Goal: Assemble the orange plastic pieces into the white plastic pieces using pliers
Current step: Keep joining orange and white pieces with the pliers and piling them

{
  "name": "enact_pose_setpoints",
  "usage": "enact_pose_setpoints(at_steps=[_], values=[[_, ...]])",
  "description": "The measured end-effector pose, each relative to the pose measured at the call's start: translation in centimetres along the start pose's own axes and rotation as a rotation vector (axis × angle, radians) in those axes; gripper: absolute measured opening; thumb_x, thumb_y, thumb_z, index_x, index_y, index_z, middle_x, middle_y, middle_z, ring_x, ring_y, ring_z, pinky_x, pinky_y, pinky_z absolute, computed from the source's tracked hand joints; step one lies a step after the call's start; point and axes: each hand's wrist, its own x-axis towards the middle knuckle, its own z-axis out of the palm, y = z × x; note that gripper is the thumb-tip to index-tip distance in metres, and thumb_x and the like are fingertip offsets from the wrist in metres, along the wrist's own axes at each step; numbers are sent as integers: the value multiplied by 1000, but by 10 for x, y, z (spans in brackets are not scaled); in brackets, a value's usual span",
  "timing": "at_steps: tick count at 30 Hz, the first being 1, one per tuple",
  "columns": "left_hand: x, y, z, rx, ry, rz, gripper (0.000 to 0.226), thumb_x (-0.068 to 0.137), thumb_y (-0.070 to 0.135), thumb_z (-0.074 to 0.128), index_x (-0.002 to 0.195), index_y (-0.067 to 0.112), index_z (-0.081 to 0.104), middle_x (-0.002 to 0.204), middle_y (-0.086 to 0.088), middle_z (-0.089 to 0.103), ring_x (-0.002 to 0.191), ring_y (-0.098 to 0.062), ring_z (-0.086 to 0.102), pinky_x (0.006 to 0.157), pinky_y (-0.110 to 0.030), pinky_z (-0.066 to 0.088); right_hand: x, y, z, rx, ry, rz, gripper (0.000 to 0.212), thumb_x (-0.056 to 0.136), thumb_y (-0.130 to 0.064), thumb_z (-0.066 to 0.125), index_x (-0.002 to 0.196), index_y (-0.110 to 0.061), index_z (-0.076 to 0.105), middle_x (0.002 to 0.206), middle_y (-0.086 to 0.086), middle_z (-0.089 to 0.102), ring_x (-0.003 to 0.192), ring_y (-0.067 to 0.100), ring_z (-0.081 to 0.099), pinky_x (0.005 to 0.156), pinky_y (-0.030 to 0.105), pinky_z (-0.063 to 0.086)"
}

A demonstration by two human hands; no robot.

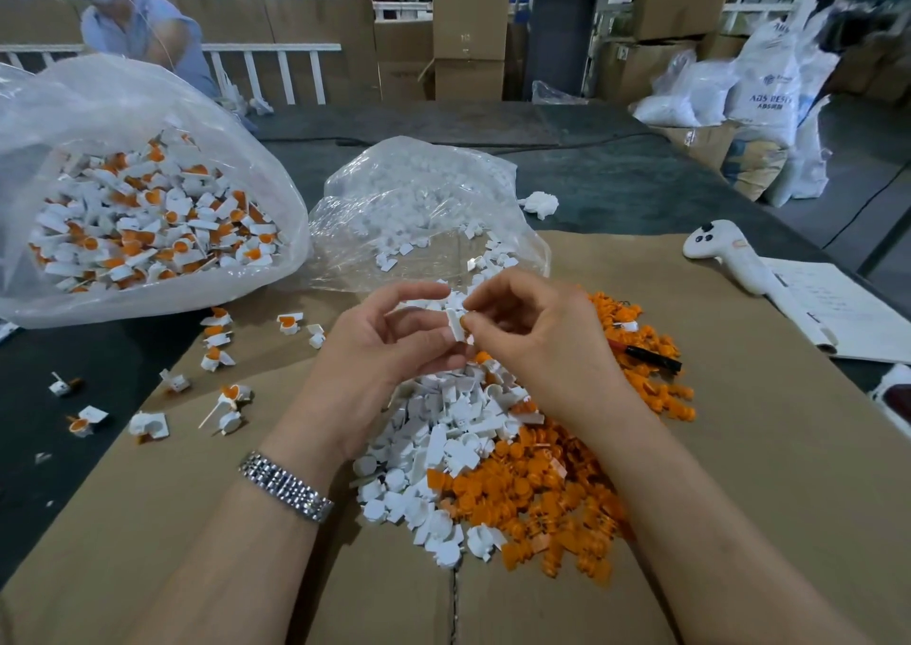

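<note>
My left hand [389, 338] and my right hand [532, 334] meet above the piles, both pinching one small white plastic piece [456, 325] between thumbs and fingers. Any orange part in it is hidden by my fingers. Below the hands lies a heap of loose white pieces [434, 452], and to its right a heap of orange pieces [557, 491]. A dark-handled tool with a red part [650, 357], possibly the pliers, lies on the orange heap to the right of my right hand, untouched.
A big clear bag of assembled white-and-orange pieces [143, 210] sits at left, with several assembled ones [217, 343] scattered on the cardboard sheet [739, 447]. A clear bag of white pieces [419, 210] lies ahead. A white controller [724, 255] and papers [838, 314] are at right. A person sits at far left.
</note>
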Motion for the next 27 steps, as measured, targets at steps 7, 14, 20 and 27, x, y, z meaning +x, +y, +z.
enact_pose_setpoints(at_steps=[7, 14, 20, 27], values=[[-1, 6, 0, -65, -1, -17, 31, 79, 5, 71, 109, -2, 73, 99, -21, 78, 82, -26, 77, 73, -25, 61, 0, -3, -15, 100, -198, -23, 28, 89, -7, 74, 115, -16, 72, 96, 2, 73, 90, 15, 71, 88, 31, 59], [-4, 6, 2, -73, -16, 7, 27, 79, 3, 72, 106, 1, 75, 102, -24, 77, 87, -31, 77, 74, -26, 61, 0, -1, -13, -73, -112, -164, 21, 87, -14, 78, 107, -13, 74, 87, -6, 72, 84, 8, 68, 80, 23, 56], [-6, 8, 3, -36, -10, 14, 23, 83, 5, 75, 106, 1, 77, 104, -24, 76, 96, -38, 76, 76, -27, 61, 0, 0, -11, -158, -73, -214, 18, 86, -18, 79, 103, -17, 74, 86, -9, 70, 82, 6, 66, 78, 21, 54], [-3, 9, 4, -52, 66, -55, 37, 65, 20, 84, 98, 3, 82, 92, -19, 76, 77, -23, 71, 64, -25, 58, 0, 2, -7, -275, -47, -326, 16, 87, -15, 78, 102, -10, 73, 88, -5, 69, 79, 5, 62, 76, 23, 53]])
